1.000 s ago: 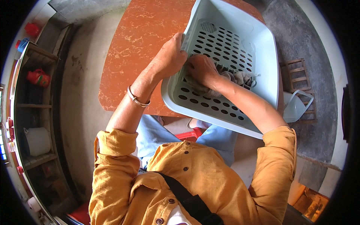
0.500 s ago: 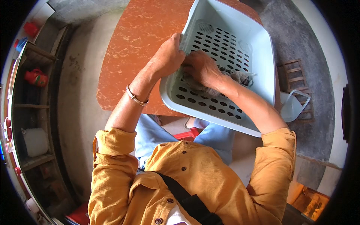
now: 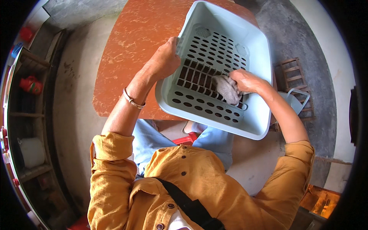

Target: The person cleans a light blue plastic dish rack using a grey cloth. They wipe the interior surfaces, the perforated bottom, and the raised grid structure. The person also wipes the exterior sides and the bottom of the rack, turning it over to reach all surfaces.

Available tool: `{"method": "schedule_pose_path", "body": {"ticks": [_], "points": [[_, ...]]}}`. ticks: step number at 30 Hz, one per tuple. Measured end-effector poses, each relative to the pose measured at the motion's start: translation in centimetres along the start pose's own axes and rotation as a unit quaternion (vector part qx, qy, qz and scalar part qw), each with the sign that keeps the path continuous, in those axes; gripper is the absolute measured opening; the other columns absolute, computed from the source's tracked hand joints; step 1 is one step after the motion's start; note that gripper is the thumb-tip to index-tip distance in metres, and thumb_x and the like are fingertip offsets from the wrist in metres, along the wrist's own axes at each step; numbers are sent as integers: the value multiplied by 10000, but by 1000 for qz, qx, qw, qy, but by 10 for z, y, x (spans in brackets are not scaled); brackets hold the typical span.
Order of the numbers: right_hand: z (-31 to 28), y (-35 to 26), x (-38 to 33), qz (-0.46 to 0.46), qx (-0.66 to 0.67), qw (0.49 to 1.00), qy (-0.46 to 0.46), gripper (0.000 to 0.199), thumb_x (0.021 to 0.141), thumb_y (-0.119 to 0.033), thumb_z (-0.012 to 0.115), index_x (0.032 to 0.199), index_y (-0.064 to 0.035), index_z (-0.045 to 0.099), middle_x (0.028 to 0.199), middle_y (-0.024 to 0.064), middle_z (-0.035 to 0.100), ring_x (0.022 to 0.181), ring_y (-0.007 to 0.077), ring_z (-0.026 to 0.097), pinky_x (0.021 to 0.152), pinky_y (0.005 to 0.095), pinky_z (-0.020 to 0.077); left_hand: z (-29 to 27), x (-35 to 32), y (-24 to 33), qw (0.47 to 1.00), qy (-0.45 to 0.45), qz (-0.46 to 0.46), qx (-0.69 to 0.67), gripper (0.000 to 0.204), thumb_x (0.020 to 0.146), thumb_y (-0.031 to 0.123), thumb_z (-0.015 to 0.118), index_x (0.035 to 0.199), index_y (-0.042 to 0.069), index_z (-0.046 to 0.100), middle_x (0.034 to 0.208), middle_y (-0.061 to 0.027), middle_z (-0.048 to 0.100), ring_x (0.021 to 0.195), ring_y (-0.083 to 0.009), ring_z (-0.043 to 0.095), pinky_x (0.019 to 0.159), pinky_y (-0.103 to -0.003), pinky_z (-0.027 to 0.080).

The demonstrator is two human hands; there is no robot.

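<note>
A pale blue plastic laundry basket (image 3: pixel 259 122), punched with round holes and with a slatted grid across its floor, stands tilted on the reddish table. My left hand (image 3: pixel 163 61) is closed round its left rim. Inside the basket, at the right end of the slatted grid, my right hand (image 3: pixel 247 81) grips a bunched grey cloth (image 3: pixel 228 90). The cloth lies against the grid, and the fingertips are partly hidden in its folds.
The marbled red-brown table (image 3: pixel 134 46) carries the basket. Beyond its right side are a light blue scoop (image 3: pixel 293 102) and a wooden slatted rack (image 3: pixel 294 74). A shelf on the left holds a red jug (image 3: pixel 31 85) and a white container (image 3: pixel 32 152).
My right hand has moved right across the basket floor with the grey cloth, uncovering the left part of the slatted grid. My left hand keeps hold of the rim.
</note>
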State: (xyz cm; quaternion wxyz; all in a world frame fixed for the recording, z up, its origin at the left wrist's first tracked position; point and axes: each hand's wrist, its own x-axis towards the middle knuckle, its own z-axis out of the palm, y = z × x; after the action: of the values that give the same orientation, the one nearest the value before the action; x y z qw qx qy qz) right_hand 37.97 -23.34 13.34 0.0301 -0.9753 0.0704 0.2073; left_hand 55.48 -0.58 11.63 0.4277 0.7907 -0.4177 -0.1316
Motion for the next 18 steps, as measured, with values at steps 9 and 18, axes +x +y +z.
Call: {"method": "schedule_pose_path", "body": {"ticks": [9, 18], "points": [[36, -37, 6, -186, 133, 959, 168, 461, 908, -393, 547, 1214, -48, 542, 1226, 145, 472, 1078, 294, 532, 939, 369, 430, -1, -1, 0, 1000, 0, 10, -24, 483, 804, 50, 468, 1277, -43, 431, 1135, -256, 576, 1080, -346, 566, 918, -389, 435], [3, 9, -32, 39, -79, 989, -116, 202, 823, -215, 597, 859, -40, 692, 815, 139, 676, 804, 295, 645, 738, 420, 497, 3, -4, 3, 1000, -1, 6, -18, 482, 784, 24, 430, 1258, -63, 429, 1131, -289, 566, 1087, -371, 559, 933, -401, 426]]}}
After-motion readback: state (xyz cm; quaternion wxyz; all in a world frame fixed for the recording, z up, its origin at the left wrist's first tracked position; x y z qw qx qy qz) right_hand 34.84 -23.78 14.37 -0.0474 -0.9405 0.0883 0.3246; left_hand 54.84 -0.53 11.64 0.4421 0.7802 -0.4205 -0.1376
